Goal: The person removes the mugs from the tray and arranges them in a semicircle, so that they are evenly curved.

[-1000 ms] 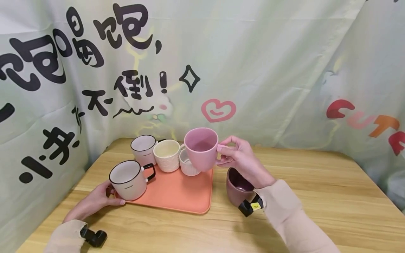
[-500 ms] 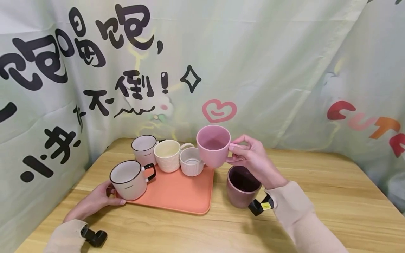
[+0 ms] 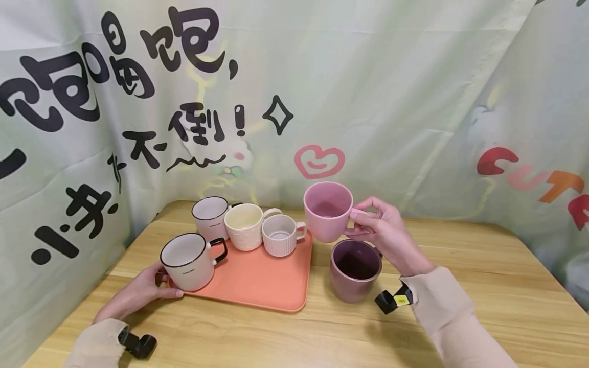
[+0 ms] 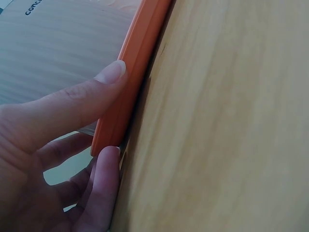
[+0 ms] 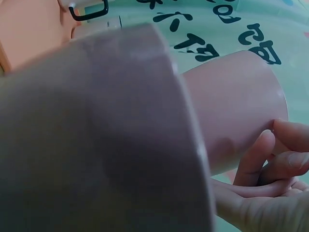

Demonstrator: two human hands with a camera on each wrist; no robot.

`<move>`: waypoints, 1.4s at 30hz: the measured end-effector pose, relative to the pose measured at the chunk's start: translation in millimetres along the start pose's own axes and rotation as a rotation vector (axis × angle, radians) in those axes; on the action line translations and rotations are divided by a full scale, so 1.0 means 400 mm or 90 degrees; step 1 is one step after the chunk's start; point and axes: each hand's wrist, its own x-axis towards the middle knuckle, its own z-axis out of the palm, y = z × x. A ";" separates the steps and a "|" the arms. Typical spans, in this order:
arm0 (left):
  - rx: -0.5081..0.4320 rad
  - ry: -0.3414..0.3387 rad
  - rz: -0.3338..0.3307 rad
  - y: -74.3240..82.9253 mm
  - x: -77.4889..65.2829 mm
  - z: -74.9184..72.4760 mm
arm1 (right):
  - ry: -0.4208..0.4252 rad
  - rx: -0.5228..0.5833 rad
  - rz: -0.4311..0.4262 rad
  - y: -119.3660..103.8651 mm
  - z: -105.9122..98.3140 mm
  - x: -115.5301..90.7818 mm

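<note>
My right hand [image 3: 384,230] pinches the handle of a pink mug [image 3: 327,212], held up just right of the orange tray [image 3: 257,283]. Below it, a dark purple mug [image 3: 352,271] stands on the table; in the right wrist view this purple mug [image 5: 106,135] fills the foreground. My left hand [image 3: 142,291] grips the tray's near left corner, thumb [image 4: 91,96] along the orange rim and fingers curled round the corner. Beside that hand, a white mug with black rim and handle [image 3: 186,266] stands on the tray.
Along the tray's back stand another black-rimmed white mug [image 3: 209,217], a cream mug [image 3: 244,230] and a small ribbed white cup [image 3: 279,237] with its handle to the right. The wooden table [image 3: 460,286] ends at a printed curtain [image 3: 391,102].
My right hand has carried the pink mug rightward, from over the ribbed cup to beyond the tray's right edge, uncovering the cup and its handle. The left hand stays at the tray corner.
</note>
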 end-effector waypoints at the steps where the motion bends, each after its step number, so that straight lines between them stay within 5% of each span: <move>1: 0.000 0.000 -0.001 -0.001 0.000 0.000 | -0.001 0.000 -0.001 0.001 -0.004 -0.001; 42: 0.007 0.000 -0.012 0.000 -0.001 -0.004 | 0.040 0.050 -0.022 0.054 -0.153 -0.018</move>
